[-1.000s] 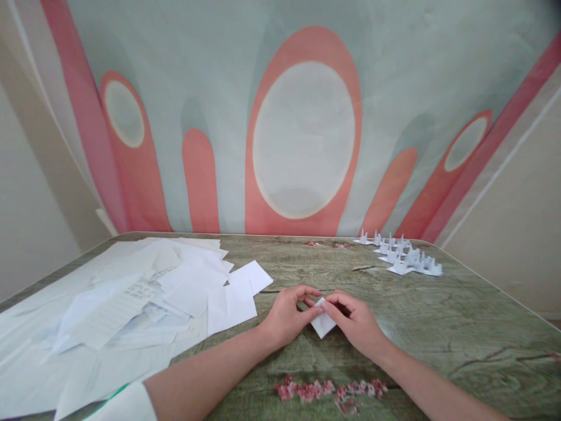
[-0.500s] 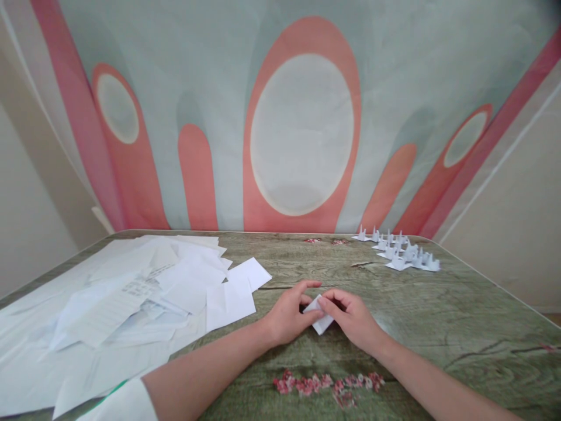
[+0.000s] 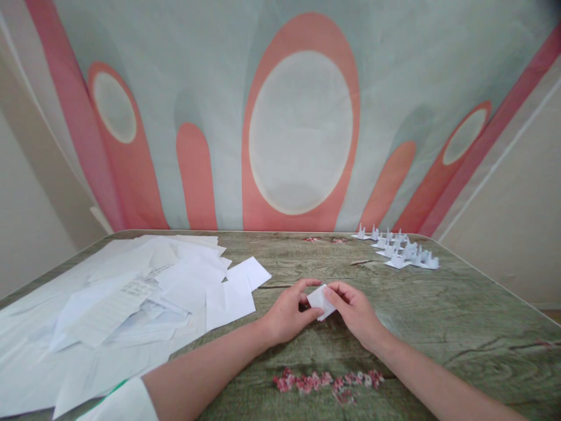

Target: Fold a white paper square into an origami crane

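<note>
A small folded square of white paper (image 3: pixel 319 300) is held between my two hands, just above the middle of the table. My left hand (image 3: pixel 291 313) grips its left and lower edge, thumb in front and fingers curled behind. On the other side, my right hand (image 3: pixel 356 310) pinches the upper right edge between thumb and fingers. The fingertips behind the paper are partly hidden.
A wide, loose heap of white paper sheets (image 3: pixel 131 298) covers the table's left side, with square sheets (image 3: pixel 232 304) at its right edge. Several folded paper cranes (image 3: pixel 409 254) stand at the back right. Pink blossoms (image 3: pixel 328 383) mark the wood-patterned tabletop (image 3: pixel 438 327). A patterned backdrop (image 3: pixel 302 128) rises behind.
The folded paper has been raised and turned slightly between my hands. My right hand's fingers have shifted a little up and to the right along its edge.
</note>
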Available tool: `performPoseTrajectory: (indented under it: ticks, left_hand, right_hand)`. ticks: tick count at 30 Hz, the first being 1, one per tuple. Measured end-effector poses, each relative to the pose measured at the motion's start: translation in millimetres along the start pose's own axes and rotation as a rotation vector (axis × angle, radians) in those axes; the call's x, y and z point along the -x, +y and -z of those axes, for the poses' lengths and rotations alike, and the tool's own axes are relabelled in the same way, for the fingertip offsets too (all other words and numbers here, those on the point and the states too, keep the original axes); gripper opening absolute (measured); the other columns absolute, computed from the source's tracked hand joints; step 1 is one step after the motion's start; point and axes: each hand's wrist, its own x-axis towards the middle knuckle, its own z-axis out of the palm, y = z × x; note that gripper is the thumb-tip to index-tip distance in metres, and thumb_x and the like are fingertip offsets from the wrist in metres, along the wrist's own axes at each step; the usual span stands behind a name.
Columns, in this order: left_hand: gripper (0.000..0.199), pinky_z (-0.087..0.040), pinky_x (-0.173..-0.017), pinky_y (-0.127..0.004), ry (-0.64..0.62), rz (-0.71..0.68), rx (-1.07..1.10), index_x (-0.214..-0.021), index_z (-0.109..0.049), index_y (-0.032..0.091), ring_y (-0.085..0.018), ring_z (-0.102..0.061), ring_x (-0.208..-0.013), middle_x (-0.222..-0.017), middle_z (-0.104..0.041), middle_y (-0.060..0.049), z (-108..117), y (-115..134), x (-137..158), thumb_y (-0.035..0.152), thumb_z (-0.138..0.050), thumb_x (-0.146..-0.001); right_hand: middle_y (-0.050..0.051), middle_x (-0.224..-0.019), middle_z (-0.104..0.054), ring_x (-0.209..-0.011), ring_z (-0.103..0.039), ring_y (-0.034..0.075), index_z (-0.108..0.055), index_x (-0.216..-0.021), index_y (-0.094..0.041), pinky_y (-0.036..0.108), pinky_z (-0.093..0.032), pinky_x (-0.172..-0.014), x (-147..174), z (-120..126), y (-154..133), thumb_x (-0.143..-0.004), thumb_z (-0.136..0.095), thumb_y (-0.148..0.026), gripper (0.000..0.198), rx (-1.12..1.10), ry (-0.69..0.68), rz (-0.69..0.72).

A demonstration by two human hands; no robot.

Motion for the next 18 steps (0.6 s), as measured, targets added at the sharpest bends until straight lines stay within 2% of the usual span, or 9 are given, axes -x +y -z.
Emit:
performPoseTrajectory:
  ticks: [5,8,10,13,14,16,18]
  left_hand:
    - [0.052,-0.042,-0.069,-0.025,0.072,-0.037,-0.125,-0.122,-0.042,0.020,-0.015,-0.058,-0.070,-0.071,-0.062,0.003,-2.1,1.3,2.7,0.016,-0.059,-0.073]
    - [0.050,-0.041,-0.068,-0.024,0.090,-0.047,-0.169,-0.123,-0.041,0.019,-0.014,-0.056,-0.066,-0.068,-0.060,0.004,-1.6,2.6,3.1,0.018,-0.057,-0.075]
    - [0.047,-0.041,-0.067,-0.023,0.086,-0.057,-0.178,-0.121,-0.043,0.018,-0.014,-0.055,-0.068,-0.073,-0.061,0.003,-0.3,4.0,2.8,0.022,-0.057,-0.077]
    - [0.023,-0.040,-0.067,-0.022,0.031,-0.112,-0.233,-0.098,-0.059,0.015,-0.014,-0.054,-0.072,-0.078,-0.061,0.000,1.7,5.4,2.2,0.030,-0.054,-0.081]
    - [0.021,-0.039,-0.065,-0.021,0.012,-0.132,-0.257,-0.088,-0.062,0.014,-0.014,-0.053,-0.071,-0.077,-0.060,0.000,2.1,5.3,1.9,0.032,-0.050,-0.084]
    - [0.030,-0.037,-0.062,-0.020,-0.002,-0.150,-0.294,-0.074,-0.062,0.013,-0.012,-0.051,-0.067,-0.071,-0.057,0.001,2.6,4.0,1.3,0.031,-0.043,-0.088]
    - [0.033,-0.035,-0.058,-0.019,0.024,-0.138,-0.321,-0.070,-0.060,0.012,-0.011,-0.048,-0.063,-0.067,-0.055,0.001,2.5,1.9,0.8,0.029,-0.040,-0.089]
  right_hand:
    - [0.000,-0.070,-0.059,-0.063,-0.049,0.012,-0.062,-0.078,-0.016,0.023,-0.039,-0.059,0.1,1.4,-2.9,-0.080,-0.058,-0.039,0.024,0.006,-0.013,0.002]
    - [0.000,-0.069,-0.058,-0.063,-0.048,0.012,-0.063,-0.078,-0.016,0.023,-0.038,-0.059,-0.5,2.6,-3.0,-0.079,-0.059,-0.038,0.023,-0.015,0.021,0.016]
    - [0.000,-0.071,-0.059,-0.065,-0.048,0.012,-0.064,-0.080,-0.016,0.024,-0.038,-0.061,-0.6,3.3,-2.3,-0.079,-0.060,-0.037,0.022,-0.046,0.045,0.025]
    - [0.000,-0.072,-0.059,-0.067,-0.048,0.013,-0.066,-0.082,-0.016,0.024,-0.038,-0.063,0.1,4.3,-0.9,-0.078,-0.062,-0.036,0.020,-0.074,0.058,0.038]
    - [0.000,-0.072,-0.058,-0.068,-0.048,0.013,-0.066,-0.082,-0.016,0.024,-0.037,-0.063,0.5,4.5,-0.6,-0.078,-0.062,-0.035,0.020,-0.075,0.057,0.045]
    - [0.000,-0.072,-0.057,-0.068,-0.048,0.013,-0.066,-0.082,-0.017,0.024,-0.037,-0.063,0.9,5.1,-0.3,-0.078,-0.062,-0.034,0.018,-0.065,0.046,0.068]
    - [-0.001,-0.074,-0.057,-0.070,-0.048,0.013,-0.067,-0.083,-0.018,0.024,-0.038,-0.064,1.0,5.6,-0.8,-0.079,-0.062,-0.033,0.016,-0.047,0.029,0.102]
